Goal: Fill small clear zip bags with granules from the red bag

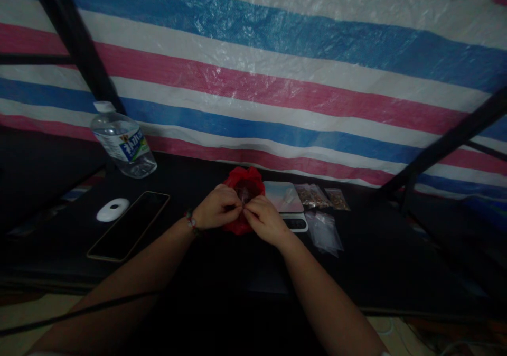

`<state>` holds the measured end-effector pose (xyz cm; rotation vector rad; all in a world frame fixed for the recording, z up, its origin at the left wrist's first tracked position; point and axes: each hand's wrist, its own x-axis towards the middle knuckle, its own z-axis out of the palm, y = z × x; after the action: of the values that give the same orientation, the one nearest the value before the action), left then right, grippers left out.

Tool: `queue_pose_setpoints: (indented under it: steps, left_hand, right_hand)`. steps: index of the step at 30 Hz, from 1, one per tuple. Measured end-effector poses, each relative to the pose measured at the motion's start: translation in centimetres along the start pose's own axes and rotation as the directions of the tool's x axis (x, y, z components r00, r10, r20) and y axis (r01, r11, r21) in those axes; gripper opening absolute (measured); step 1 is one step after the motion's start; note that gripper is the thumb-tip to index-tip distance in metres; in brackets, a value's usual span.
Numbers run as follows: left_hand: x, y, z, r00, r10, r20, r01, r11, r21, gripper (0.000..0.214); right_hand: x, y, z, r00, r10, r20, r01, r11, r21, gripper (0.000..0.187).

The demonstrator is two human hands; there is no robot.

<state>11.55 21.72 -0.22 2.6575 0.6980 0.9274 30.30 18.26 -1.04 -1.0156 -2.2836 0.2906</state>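
Note:
My left hand [219, 206] and my right hand [266, 218] meet over an open red plastic bag [244, 175]. Both have thumb and fingers pinched together on what looks like a small clear plastic bag [244, 193], mostly covered by the fingers. Dark contents inside the red bag are too dim to make out. Just right of it lies a flat digital scale [280, 195], partly behind my right hand. Small zip bags filled with brown bits [312, 195] lie beside the scale, and a stack of unfilled clear zip bags [324, 233] is nearer to me.
On the black table [368, 261], a phone [130, 226] and a white oval case [113, 209] lie to the left. Behind them stands a clear plastic bottle [124, 142]. A striped plastic sheet [277, 89] hangs at the back, between dark slanted posts [75, 39].

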Motion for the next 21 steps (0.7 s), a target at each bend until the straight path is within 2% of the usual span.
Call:
queue_pose_setpoints:
  steps: [5,9,11,15,18,21]
  left_hand:
    - [0.17,0.41,0.48,0.995,-0.068,-0.071,0.074,0.993,0.089,0.02]
    - [0.13,0.56,0.5,0.989,-0.09,-0.119,0.11,0.979,0.172,0.023]
    - [0.06,0.54,0.48,0.988,-0.092,-0.126,0.116,0.973,0.198,0.022]
    - [-0.02,0.59,0.55,0.987,-0.109,-0.12,0.134,0.964,0.231,0.023]
    - [-0.06,0.68,0.68,0.985,-0.156,-0.078,0.171,0.953,0.249,0.021]
    - [-0.1,0.68,0.88,0.979,-0.2,-0.043,0.204,0.939,0.276,0.021]
  right_hand:
    - [-0.03,-0.2,0.81,0.991,0.09,-0.1,-0.106,0.98,-0.17,0.023]
    - [-0.17,0.24,1.06,0.949,0.169,-0.266,-0.236,0.94,-0.245,0.022]
    - [-0.23,0.45,0.95,0.932,0.184,-0.311,-0.266,0.932,-0.245,0.022]
    - [-0.19,0.31,0.58,0.939,0.124,-0.32,-0.201,0.955,-0.218,0.02]
    - [-0.09,-0.07,0.47,0.953,0.049,-0.3,-0.105,0.98,-0.171,0.02]
    - [-0.05,-0.22,0.59,0.963,0.026,-0.268,-0.062,0.99,-0.126,0.02]
